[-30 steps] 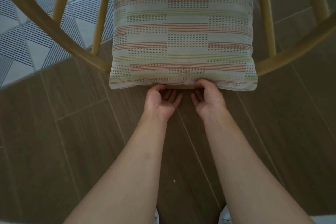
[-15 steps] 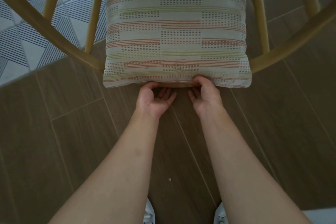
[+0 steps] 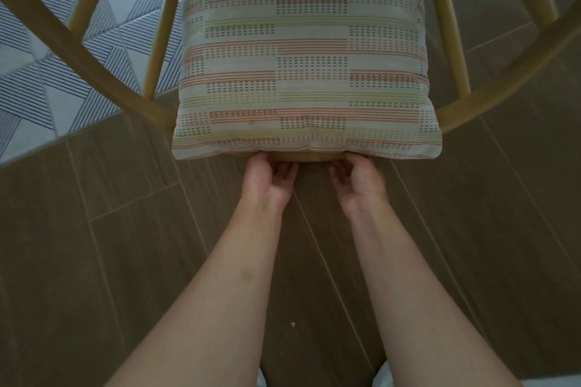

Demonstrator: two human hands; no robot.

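My left forearm (image 3: pixel 220 292) and right forearm (image 3: pixel 418 292) are bare and reach forward side by side, drawing closer toward the wrists. The left hand (image 3: pixel 267 185) and right hand (image 3: pixel 361 187) sit level, near each other but apart, palms turned inward. The fingers are loosely curled. The thumbs point ahead with their tips hidden, so I cannot tell whether they pinch.

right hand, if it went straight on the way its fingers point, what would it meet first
The cushion: the right hand points up-frame with its thumb at the hem. Just under it sits the wooden seat rim, which the fingers might meet instead; depth is unclear.
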